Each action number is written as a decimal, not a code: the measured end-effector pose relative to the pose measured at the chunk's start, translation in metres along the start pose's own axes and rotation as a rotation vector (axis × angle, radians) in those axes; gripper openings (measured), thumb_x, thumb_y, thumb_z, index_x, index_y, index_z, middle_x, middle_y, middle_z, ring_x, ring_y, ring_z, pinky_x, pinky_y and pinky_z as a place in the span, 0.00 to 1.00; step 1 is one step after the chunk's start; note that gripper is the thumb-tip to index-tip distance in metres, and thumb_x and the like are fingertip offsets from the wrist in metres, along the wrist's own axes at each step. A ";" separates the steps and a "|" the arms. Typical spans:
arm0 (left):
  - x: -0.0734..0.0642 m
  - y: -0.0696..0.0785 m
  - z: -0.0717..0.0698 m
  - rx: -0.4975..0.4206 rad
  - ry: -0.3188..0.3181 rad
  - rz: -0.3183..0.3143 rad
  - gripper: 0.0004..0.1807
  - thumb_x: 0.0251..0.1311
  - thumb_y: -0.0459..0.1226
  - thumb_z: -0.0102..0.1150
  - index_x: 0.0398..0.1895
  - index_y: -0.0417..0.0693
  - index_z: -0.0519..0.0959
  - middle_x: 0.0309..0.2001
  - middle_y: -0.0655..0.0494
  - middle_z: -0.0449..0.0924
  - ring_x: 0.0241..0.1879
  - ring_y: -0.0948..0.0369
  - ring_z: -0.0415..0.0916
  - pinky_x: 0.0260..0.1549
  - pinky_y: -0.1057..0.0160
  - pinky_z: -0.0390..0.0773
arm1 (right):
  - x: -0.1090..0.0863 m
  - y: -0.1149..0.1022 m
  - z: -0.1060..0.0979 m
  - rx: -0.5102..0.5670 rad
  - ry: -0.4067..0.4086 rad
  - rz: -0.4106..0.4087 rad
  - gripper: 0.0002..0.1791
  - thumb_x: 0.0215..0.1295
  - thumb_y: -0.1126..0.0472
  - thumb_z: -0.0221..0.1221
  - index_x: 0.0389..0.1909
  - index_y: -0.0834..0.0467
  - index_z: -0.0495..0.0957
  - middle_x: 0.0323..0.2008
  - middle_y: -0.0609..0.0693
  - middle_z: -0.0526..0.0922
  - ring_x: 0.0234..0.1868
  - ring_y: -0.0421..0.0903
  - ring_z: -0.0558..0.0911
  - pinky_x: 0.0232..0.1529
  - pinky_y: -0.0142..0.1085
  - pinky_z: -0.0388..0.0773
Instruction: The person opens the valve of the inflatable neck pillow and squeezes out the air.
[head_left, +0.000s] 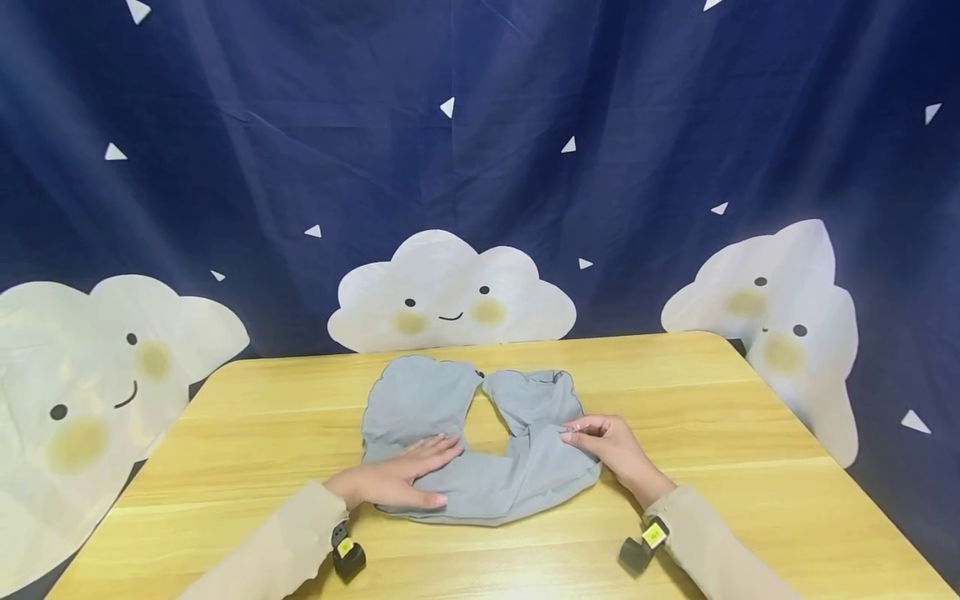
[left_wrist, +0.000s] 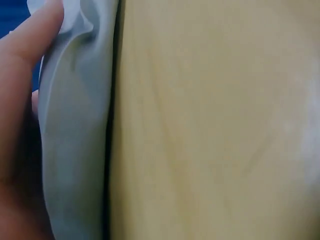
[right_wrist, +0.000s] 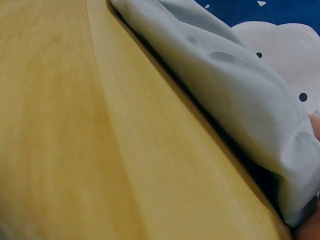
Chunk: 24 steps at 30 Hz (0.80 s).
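Observation:
A grey U-shaped neck pillow [head_left: 483, 492] lies on the table, its two ends pointing to the back and nearly meeting there. It looks soft and wrinkled, with folds on the right side. My left hand [head_left: 408, 473] rests on its left front part with the fingers spread. At the right side, my right hand [head_left: 615, 448] pinches the pillow's fabric between thumb and fingers; a small light detail shows at the fingertips, too small to name. In the left wrist view the thumb [left_wrist: 35, 35] lies against the grey cloth. The right wrist view shows the pillow's puffed edge [right_wrist: 235, 95].
The light wooden table [head_left: 247, 442] extends around the pillow. Behind it hangs a dark blue curtain [head_left: 300, 150] printed with white clouds and triangles. A black wrist camera [head_left: 348, 558] sits on the left wrist and another camera [head_left: 639, 552] on the right.

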<state>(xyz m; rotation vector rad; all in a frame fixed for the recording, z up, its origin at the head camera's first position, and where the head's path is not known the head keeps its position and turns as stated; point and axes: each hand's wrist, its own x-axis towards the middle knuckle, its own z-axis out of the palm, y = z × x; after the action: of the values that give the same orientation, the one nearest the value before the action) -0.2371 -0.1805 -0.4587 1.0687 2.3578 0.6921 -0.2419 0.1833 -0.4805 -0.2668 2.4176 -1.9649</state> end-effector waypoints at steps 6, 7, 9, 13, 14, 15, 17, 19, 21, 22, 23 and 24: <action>0.004 0.007 0.003 0.012 0.061 -0.027 0.29 0.75 0.49 0.23 0.74 0.46 0.47 0.75 0.50 0.40 0.73 0.49 0.33 0.69 0.43 0.37 | 0.000 0.001 0.000 -0.002 0.006 -0.004 0.14 0.51 0.65 0.68 0.36 0.70 0.82 0.34 0.53 0.86 0.38 0.38 0.81 0.43 0.28 0.76; 0.005 0.008 0.004 0.012 0.068 -0.031 0.29 0.75 0.48 0.21 0.74 0.46 0.48 0.75 0.50 0.41 0.73 0.49 0.33 0.69 0.43 0.37 | 0.000 0.001 0.000 0.002 0.005 -0.003 0.14 0.52 0.65 0.68 0.36 0.70 0.82 0.34 0.53 0.86 0.38 0.38 0.81 0.43 0.28 0.76; 0.006 0.008 0.006 0.038 0.076 -0.041 0.30 0.75 0.49 0.20 0.74 0.46 0.49 0.75 0.51 0.41 0.73 0.50 0.34 0.69 0.43 0.37 | 0.000 0.001 0.000 0.009 0.002 -0.003 0.14 0.52 0.65 0.68 0.36 0.71 0.82 0.34 0.52 0.87 0.38 0.38 0.82 0.43 0.28 0.76; 0.008 0.007 0.011 0.123 0.086 -0.065 0.30 0.74 0.52 0.24 0.74 0.49 0.49 0.75 0.53 0.40 0.73 0.51 0.34 0.69 0.44 0.37 | -0.001 -0.001 0.000 0.025 -0.008 -0.007 0.14 0.53 0.65 0.67 0.37 0.71 0.81 0.33 0.51 0.87 0.38 0.38 0.82 0.43 0.29 0.76; 0.008 0.008 0.011 0.137 0.087 -0.071 0.30 0.74 0.52 0.25 0.74 0.49 0.49 0.75 0.53 0.40 0.74 0.52 0.34 0.69 0.44 0.37 | -0.001 -0.001 0.000 0.028 -0.010 -0.009 0.14 0.53 0.65 0.67 0.37 0.72 0.81 0.33 0.50 0.87 0.38 0.38 0.81 0.43 0.29 0.76; 0.009 0.008 0.012 0.148 0.089 -0.076 0.31 0.74 0.52 0.26 0.74 0.50 0.49 0.75 0.53 0.40 0.74 0.52 0.34 0.69 0.44 0.37 | -0.001 -0.002 0.000 0.031 -0.010 -0.012 0.14 0.53 0.65 0.67 0.37 0.72 0.81 0.33 0.50 0.87 0.38 0.38 0.81 0.43 0.28 0.76; 0.009 0.010 0.012 0.156 0.092 -0.083 0.31 0.73 0.53 0.27 0.74 0.50 0.49 0.75 0.53 0.40 0.74 0.52 0.34 0.69 0.44 0.38 | -0.002 -0.002 0.000 0.033 -0.010 -0.012 0.14 0.53 0.66 0.67 0.37 0.71 0.81 0.33 0.50 0.87 0.38 0.38 0.81 0.43 0.29 0.76; 0.009 0.012 0.013 0.145 0.091 -0.088 0.31 0.73 0.53 0.28 0.74 0.50 0.49 0.75 0.53 0.40 0.74 0.52 0.34 0.69 0.43 0.38 | -0.003 -0.002 0.001 0.035 -0.014 -0.013 0.13 0.54 0.66 0.67 0.37 0.72 0.81 0.33 0.51 0.87 0.38 0.38 0.81 0.43 0.29 0.76; 0.009 0.013 0.014 0.133 0.097 -0.094 0.32 0.73 0.54 0.28 0.74 0.50 0.50 0.75 0.53 0.41 0.74 0.52 0.34 0.69 0.43 0.38 | -0.003 -0.002 0.001 0.041 -0.020 -0.015 0.14 0.54 0.66 0.66 0.38 0.72 0.81 0.33 0.51 0.87 0.37 0.39 0.81 0.42 0.29 0.76; 0.009 0.014 0.014 0.127 0.101 -0.094 0.32 0.73 0.54 0.28 0.74 0.50 0.50 0.75 0.53 0.41 0.74 0.52 0.34 0.69 0.43 0.38 | -0.004 -0.002 0.001 0.044 -0.022 -0.014 0.14 0.54 0.66 0.66 0.38 0.72 0.81 0.33 0.51 0.87 0.37 0.39 0.82 0.42 0.29 0.77; 0.009 0.015 0.015 0.120 0.104 -0.096 0.32 0.73 0.54 0.28 0.74 0.50 0.50 0.75 0.53 0.41 0.74 0.52 0.34 0.69 0.43 0.38 | -0.004 -0.001 0.001 0.044 -0.024 -0.013 0.14 0.54 0.66 0.66 0.38 0.72 0.81 0.33 0.51 0.87 0.37 0.39 0.82 0.42 0.29 0.77; 0.009 0.015 0.016 0.115 0.108 -0.097 0.32 0.73 0.54 0.28 0.74 0.50 0.50 0.75 0.52 0.41 0.74 0.52 0.34 0.68 0.43 0.38 | -0.004 -0.001 0.001 0.043 -0.024 -0.014 0.14 0.54 0.66 0.66 0.38 0.72 0.81 0.33 0.51 0.87 0.37 0.39 0.82 0.42 0.29 0.77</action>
<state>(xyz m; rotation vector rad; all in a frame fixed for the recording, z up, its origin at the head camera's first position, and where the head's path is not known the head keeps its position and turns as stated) -0.2251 -0.1606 -0.4632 0.9784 2.5504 0.5991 -0.2378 0.1828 -0.4804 -0.3061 2.3621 -2.0047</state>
